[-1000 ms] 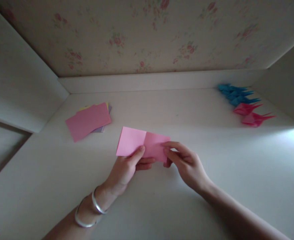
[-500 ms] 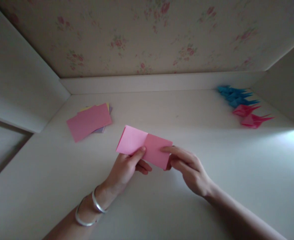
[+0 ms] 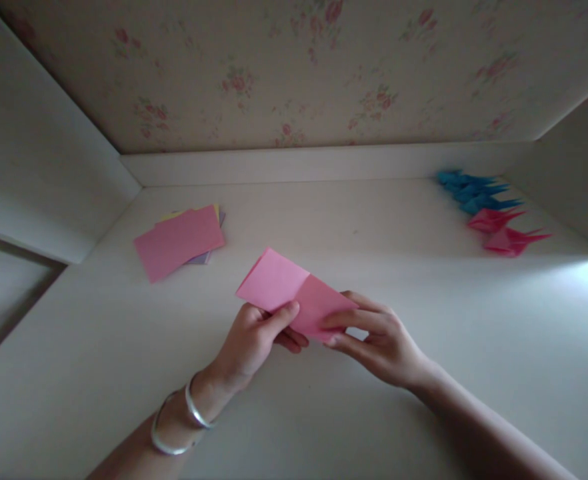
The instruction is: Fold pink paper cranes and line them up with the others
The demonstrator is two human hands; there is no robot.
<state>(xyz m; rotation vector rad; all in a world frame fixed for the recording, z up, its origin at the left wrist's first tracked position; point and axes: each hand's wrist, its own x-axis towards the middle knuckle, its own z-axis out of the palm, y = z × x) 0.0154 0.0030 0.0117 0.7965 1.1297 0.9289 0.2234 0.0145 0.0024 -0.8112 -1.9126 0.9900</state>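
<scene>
A folded sheet of pink paper (image 3: 280, 281) is held tilted above the white table, with a crease running across its middle. My left hand (image 3: 254, 337) is closed on its lower edge, thumb on the front face and the other fingers behind or below. At the right end, my right hand (image 3: 381, 337) grips the paper between fingers and thumb, its fingertips on the front face and near the lower corner. Two silver bangles (image 3: 194, 407) circle my left wrist.
On the left lies a stack of coloured paper (image 3: 181, 240), pink on top with yellow and purple edges showing. At the back right stand several blue folded paper figures (image 3: 479, 193) and two pink ones (image 3: 507, 241). A flowered wall (image 3: 284, 80) rises behind the table (image 3: 294, 413).
The pink paper has tilted further, its right end lower, and shifted slightly right. My right hand's fingers have moved from the paper's right edge to its lower right corner.
</scene>
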